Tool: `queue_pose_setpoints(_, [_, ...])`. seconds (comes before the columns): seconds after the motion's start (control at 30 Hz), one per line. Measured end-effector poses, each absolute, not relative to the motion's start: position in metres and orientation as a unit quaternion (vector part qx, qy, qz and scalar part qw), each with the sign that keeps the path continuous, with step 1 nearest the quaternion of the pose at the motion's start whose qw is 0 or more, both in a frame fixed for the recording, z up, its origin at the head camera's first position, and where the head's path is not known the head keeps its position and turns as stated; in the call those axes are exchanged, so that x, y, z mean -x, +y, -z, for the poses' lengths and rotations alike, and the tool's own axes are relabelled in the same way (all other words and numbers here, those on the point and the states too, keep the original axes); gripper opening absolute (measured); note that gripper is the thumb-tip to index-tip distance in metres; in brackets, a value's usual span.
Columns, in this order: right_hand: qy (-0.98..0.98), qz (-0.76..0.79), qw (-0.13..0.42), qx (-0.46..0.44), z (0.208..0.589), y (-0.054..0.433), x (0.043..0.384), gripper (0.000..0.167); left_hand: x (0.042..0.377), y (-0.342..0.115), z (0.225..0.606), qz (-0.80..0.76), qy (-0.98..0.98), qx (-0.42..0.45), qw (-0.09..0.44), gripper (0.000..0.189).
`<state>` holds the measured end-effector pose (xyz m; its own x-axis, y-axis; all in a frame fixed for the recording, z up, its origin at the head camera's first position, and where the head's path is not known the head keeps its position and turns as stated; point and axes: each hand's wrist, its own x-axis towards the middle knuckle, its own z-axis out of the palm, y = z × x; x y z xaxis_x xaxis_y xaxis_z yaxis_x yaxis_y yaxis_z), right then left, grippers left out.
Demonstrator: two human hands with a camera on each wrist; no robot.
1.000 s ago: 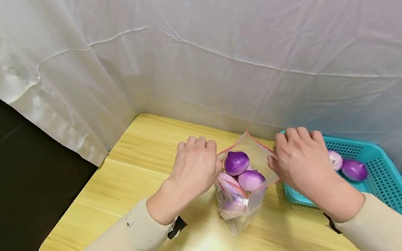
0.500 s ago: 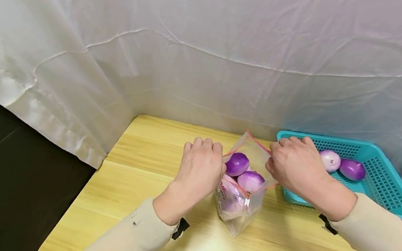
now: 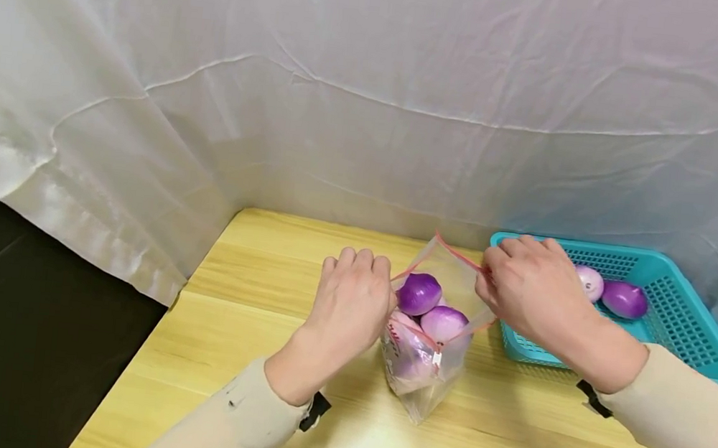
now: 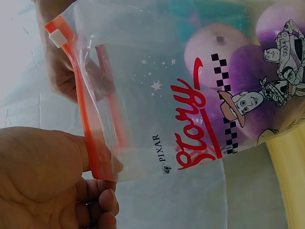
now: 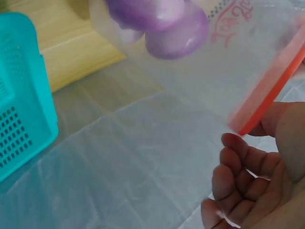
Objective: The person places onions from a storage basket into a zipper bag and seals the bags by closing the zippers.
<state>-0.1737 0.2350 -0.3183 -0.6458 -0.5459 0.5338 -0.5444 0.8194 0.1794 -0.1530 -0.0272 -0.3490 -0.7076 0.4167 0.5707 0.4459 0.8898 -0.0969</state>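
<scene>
A clear zip bag with a red-orange zip edge and a white slider stands on the table, its mouth spread wide. Several purple-and-white onions fill its lower part. My left hand pinches the left corner of the zip edge between thumb and fingers; printed red lettering on the bag shows in the left wrist view. The opposite corner is pinched by my right hand, whose other fingers curl loosely below it in the right wrist view.
A turquoise perforated basket stands at the right, partly behind my right hand. Inside it lie a pale onion and a purple onion. A grey-white curtain hangs behind the wooden table.
Both hands keep their hold on the bag's mouth. The view has shifted slightly, so the basket and bag sit a little farther left. The onions stay in place.
</scene>
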Motion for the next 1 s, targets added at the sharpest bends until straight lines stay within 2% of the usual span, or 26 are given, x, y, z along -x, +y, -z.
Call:
queue_pose_setpoints(0.33, [-0.887, 0.006, 0.337, -0.317, 0.306, 0.272, 0.190, 0.024, 0.153, -0.032, 0.346, 0.029, -0.926, 0.230, 0.299, 0.024])
queue_pose_setpoints(0.63, [-0.894, 0.055, 0.309, -0.320, 0.327, 0.324, 0.211, 0.028, 0.150, -0.036, 0.349, 0.053, -0.934, 0.220, 0.277, 0.024])
queue_pose_setpoints(0.83, [-0.914, 0.087, 0.264, -0.294, 0.350, 0.352, 0.222, 0.028, 0.147, -0.038, 0.349, 0.058, -0.935, 0.214, 0.276, 0.023])
queue_pose_setpoints(1.0, [-0.926, 0.135, 0.215, -0.280, 0.364, 0.373, 0.229, 0.025, 0.145, -0.039, 0.348, 0.071, -0.942, 0.210, 0.253, 0.023])
